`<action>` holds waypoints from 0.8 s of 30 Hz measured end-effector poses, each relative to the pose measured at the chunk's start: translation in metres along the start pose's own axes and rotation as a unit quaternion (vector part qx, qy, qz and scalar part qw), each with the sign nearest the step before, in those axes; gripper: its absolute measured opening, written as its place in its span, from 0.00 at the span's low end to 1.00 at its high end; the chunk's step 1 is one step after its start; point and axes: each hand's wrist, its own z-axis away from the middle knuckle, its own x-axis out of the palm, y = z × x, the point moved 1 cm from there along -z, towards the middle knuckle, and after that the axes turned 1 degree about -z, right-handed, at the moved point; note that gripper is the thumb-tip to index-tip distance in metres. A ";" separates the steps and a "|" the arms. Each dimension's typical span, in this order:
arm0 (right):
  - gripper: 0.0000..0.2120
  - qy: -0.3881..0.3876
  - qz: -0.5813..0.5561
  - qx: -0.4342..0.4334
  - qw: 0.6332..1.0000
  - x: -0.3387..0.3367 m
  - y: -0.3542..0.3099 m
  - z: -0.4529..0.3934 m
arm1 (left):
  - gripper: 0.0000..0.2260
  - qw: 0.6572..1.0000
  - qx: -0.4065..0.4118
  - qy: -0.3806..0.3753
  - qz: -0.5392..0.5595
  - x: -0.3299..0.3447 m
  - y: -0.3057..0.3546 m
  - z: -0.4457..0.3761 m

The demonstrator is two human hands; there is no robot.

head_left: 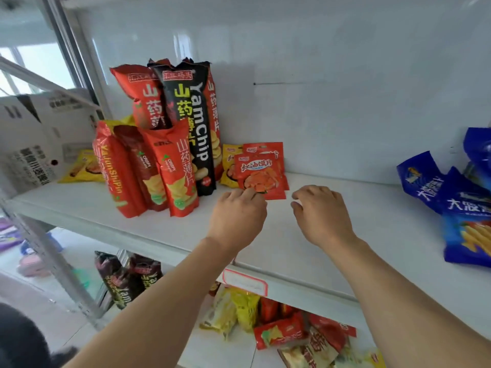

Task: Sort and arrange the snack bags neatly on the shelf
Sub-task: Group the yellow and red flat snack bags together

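A small red snack bag (259,174) leans upright mid-shelf, with another red one and a yellow one (228,166) behind it. My left hand (239,216) touches its lower left corner with its fingertips. My right hand (322,213) hovers just right of that bag, fingers loosely curled, holding nothing. Tall red yam-chip bags (175,168) and a black one (196,123) stand in a cluster at the left of the white shelf (332,235).
Blue snack bags (462,208) lie piled at the shelf's right end. A yellow bag (82,168) lies flat at the far left. On the lower shelf are dark bags (125,280) and a jumble of red and yellow bags (281,328). Cardboard boxes (34,144) stand left.
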 end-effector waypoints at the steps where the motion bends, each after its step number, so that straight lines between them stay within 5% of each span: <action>1: 0.13 -0.008 0.000 0.008 1.000 0.004 -0.007 -0.002 | 0.09 1.000 -0.002 0.000 0.000 0.002 -0.010 0.003; 7: 0.14 -0.041 -0.014 0.056 0.998 0.026 -0.023 -0.028 | 0.07 0.999 -0.035 0.010 0.004 0.031 -0.052 0.001; 13: 0.18 -0.052 -0.097 0.116 0.987 0.053 -0.010 -0.082 | 0.17 0.998 -0.067 0.016 0.003 0.071 -0.068 -0.022; 24: 0.35 -0.070 -0.311 0.302 0.898 0.104 0.006 -0.179 | 0.09 0.974 -0.217 -0.062 0.022 0.120 -0.085 -0.070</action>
